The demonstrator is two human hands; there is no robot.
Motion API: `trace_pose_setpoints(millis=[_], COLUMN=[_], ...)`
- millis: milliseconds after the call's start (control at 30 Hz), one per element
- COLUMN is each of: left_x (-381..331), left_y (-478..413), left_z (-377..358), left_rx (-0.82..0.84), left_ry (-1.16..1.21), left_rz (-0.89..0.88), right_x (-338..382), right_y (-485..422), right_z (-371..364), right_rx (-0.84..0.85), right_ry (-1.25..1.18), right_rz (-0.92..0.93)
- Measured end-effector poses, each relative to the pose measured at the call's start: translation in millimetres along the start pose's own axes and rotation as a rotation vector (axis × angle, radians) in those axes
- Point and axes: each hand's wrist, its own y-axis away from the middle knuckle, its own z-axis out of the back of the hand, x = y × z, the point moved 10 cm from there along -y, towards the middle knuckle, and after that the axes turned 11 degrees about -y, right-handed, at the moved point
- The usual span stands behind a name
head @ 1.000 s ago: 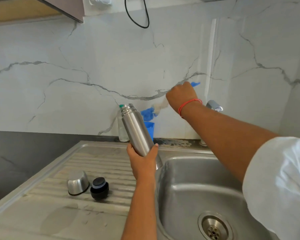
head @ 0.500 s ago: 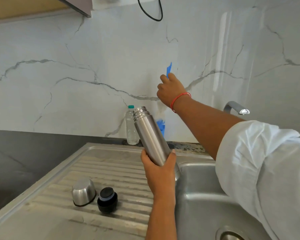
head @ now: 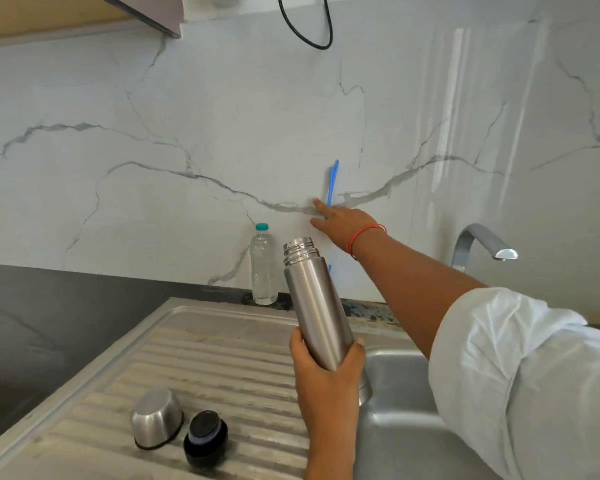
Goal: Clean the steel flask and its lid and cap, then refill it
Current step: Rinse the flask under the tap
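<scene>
Over the basin edge of the steel sink (head: 399, 431), left hand (head: 326, 379) grips the uncapped steel flask (head: 316, 306) by its lower body, mouth up, leaning slightly left. Right hand (head: 343, 223) is at the marble wall, fingers straight; blue handle (head: 332, 181) rises just behind them, contact unclear. Steel cap (head: 156, 417), upside down, and black lid (head: 205, 434) sit close together on the drainboard (head: 222, 358). Water bottle (head: 264, 268) stands by the wall.

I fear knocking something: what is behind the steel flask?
A clear water bottle stands at the wall behind the steel flask, slightly left. A blue sliver shows at its right edge; the rest is covered.
</scene>
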Motion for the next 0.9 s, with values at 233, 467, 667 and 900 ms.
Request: trace_pose_setpoints(millis=[233, 467, 667, 900], left_x=[-17.8, -12.8, 0.9, 15.9], left_y=[17.7, 51.5, 91.2, 98.7], left_z=[-12.1, -56.7, -85.7, -99.1], left_rx=[0.084, 0.352, 0.58, 0.628], left_ry=[-0.016, 0.022, 0.249, 0.275], left_rz=[-0.041, 0.12, 0.431, 0.53], right_x=[-18.4, -75.9, -138.1, -129.6], right_y=[79.5, 229.9, 283.3, 263.4], right_z=[13.2, -35.7, -72.7, -120.7], right_rx=[-0.153, -0.109, -0.047, -0.002], right_ry=[-0.143, -0.326, -0.746, -1.029], right_rz=[-0.069, -0.436, -0.775, -0.718])
